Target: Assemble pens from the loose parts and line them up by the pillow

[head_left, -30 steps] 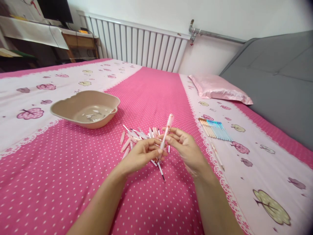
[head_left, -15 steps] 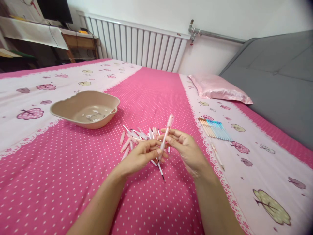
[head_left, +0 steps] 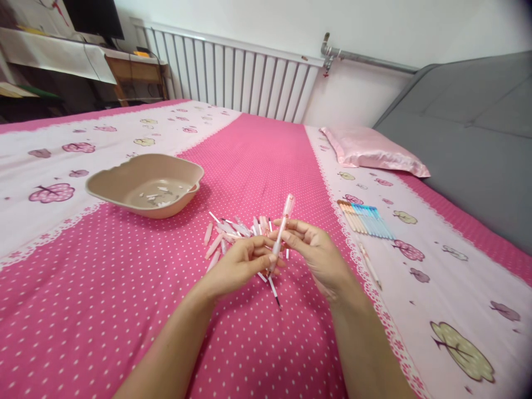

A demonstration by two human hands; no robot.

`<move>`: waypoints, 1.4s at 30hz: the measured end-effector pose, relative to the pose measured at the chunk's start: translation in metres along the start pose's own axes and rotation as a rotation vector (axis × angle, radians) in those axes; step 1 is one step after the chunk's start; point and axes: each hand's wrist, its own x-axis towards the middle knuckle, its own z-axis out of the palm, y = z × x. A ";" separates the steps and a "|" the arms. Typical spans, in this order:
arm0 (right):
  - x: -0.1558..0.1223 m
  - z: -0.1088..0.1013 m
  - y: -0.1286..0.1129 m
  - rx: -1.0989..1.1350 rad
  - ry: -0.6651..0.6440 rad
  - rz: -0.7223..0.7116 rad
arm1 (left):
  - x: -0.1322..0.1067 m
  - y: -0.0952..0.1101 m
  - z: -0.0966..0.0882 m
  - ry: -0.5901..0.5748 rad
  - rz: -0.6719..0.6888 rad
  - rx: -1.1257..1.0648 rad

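Between my two hands a pale pink pen [head_left: 287, 208] with a clear cap end stands tilted, its top leaning right. My left hand [head_left: 241, 263] is closed on the lower end with thumb and fingers. My right hand [head_left: 318, 252] pinches the pen around its middle. Beneath and behind the hands lies a loose pile of pink pen parts [head_left: 216, 245], with thin white refills among them. One dark-tipped refill [head_left: 273, 292] lies just in front of my left fingertips. My fingers hide part of the pile.
A beige basin [head_left: 143, 180] with small white bits inside stands at the left. On the right lie a row of blue and peach pens [head_left: 366, 220] and a single pale pen [head_left: 369, 266]. Farther back are a pink pillow [head_left: 372, 148] and a white radiator [head_left: 233, 69].
The pen's top has shifted very slightly left. Both hands keep their hold in nearly the same place.
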 end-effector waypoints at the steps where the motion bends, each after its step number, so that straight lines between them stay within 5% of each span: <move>1: 0.000 0.000 0.000 -0.001 0.002 0.002 | 0.000 0.000 0.000 0.001 -0.008 -0.005; 19: 0.002 -0.001 0.005 -0.016 0.103 -0.011 | 0.001 -0.005 -0.003 0.013 -0.039 -0.009; 42: 0.001 -0.001 0.002 -0.013 0.066 -0.024 | -0.001 0.001 0.000 -0.044 -0.030 0.000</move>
